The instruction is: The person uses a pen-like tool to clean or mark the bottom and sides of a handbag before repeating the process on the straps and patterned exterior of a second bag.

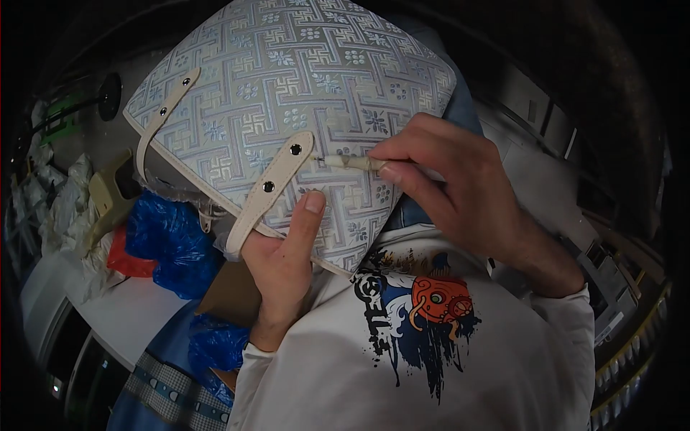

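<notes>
A pale grey-blue patterned fabric bag (277, 108) lies tilted across my lap. On its face are a cream strap end (279, 169) with two dark rivets and, to the left, a second cream strap (167, 106). My left hand (284, 262) grips the bag's edge beside the nearer strap, the thumb pressed on the fabric and the fingers hidden inside or behind. Between thumb and forefinger, my right hand (449, 172) pinches a slim, whitish pen-like tool (350, 162) with a wrapped-looking grip. Its thin tip points left, right at the rounded strap end.
At the left lie blue plastic bags (176, 241), a red piece (131, 253), crumpled clear plastic (75, 215) and a cream curved part (109, 197). A cardboard box (231, 291) stands beside my left forearm. Grey boxes (611, 287) and a yellow-edged rack (632, 359) are at the right.
</notes>
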Tool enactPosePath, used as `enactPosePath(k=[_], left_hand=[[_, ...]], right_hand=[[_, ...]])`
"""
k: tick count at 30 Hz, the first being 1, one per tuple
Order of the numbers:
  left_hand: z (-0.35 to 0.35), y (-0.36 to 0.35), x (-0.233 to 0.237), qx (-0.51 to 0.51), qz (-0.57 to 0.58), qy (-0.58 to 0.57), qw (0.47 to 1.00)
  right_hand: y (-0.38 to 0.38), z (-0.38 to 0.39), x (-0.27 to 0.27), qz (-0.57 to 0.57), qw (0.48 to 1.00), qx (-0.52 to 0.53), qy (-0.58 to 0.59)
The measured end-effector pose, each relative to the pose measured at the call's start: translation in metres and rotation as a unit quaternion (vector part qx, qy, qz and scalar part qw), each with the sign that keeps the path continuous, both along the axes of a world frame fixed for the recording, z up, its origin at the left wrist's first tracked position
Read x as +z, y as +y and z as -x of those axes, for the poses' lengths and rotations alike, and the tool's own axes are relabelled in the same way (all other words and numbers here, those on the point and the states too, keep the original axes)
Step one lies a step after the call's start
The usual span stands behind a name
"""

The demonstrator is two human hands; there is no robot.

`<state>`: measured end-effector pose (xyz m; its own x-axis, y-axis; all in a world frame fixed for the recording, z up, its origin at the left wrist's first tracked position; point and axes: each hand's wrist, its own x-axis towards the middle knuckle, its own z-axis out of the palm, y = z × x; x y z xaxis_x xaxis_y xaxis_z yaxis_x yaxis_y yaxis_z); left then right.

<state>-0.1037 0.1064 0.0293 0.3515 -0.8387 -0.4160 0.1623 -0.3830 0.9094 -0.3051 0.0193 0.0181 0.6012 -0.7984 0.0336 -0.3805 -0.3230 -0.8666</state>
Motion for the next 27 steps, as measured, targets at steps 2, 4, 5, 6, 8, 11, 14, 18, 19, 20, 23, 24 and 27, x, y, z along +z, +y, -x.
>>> enactPosePath(k=[2, 4, 5, 6, 8, 11, 14, 18, 19, 20, 23, 24, 27], left_hand=[[0.0, 0.0, 0.0, -0.001, 0.001, 0.002, 1.0], [0.0, 0.0, 0.0, -0.006, 0.002, 0.014, 1.0], [0.0, 0.001, 0.001, -0.005, 0.002, 0.014, 1.0], [0.001, 0.001, 0.001, -0.005, 0.004, 0.012, 1.0], [0.001, 0.001, 0.001, -0.004, 0.007, 0.01, 1.0], [0.001, 0.001, 0.0, -0.001, 0.005, 0.004, 1.0], [0.001, 0.002, -0.001, -0.002, 0.003, -0.009, 1.0], [0.001, 0.002, -0.002, -0.004, 0.007, -0.004, 1.0], [0.0, 0.002, -0.003, -0.005, 0.01, -0.004, 1.0], [0.001, 0.002, -0.003, -0.005, 0.009, -0.004, 1.0], [0.001, 0.003, -0.003, 0.005, 0.011, 0.008, 1.0], [0.001, 0.003, -0.003, 0.003, 0.005, 0.009, 1.0], [0.001, 0.004, -0.002, 0.003, 0.001, 0.012, 1.0]], right_hand=[[0.0, -0.001, 0.001, -0.026, 1.0, -0.012, 0.005], [0.003, -0.006, 0.002, -0.049, 0.998, -0.036, -0.019], [0.004, -0.008, 0.002, -0.072, 0.995, -0.061, -0.045], [0.003, -0.006, 0.001, -0.072, 0.995, -0.06, -0.045], [0.0, -0.002, 0.001, -0.006, 1.0, -0.012, -0.012], [0.002, -0.001, -0.001, 0.005, 1.0, -0.013, 0.013], [0.006, -0.011, 0.004, -0.036, 0.996, -0.071, -0.039], [0.002, 0.0, 0.003, -0.008, 1.0, -0.011, 0.001], [0.002, 0.001, 0.003, 0.001, 1.0, -0.003, 0.024], [0.002, 0.001, 0.003, 0.009, 0.999, 0.006, 0.047], [0.008, -0.011, 0.001, -0.007, 0.997, -0.066, -0.032], [0.006, -0.009, 0.001, -0.007, 0.997, -0.065, -0.032], [0.002, -0.003, 0.001, 0.005, 1.0, -0.008, -0.009]])
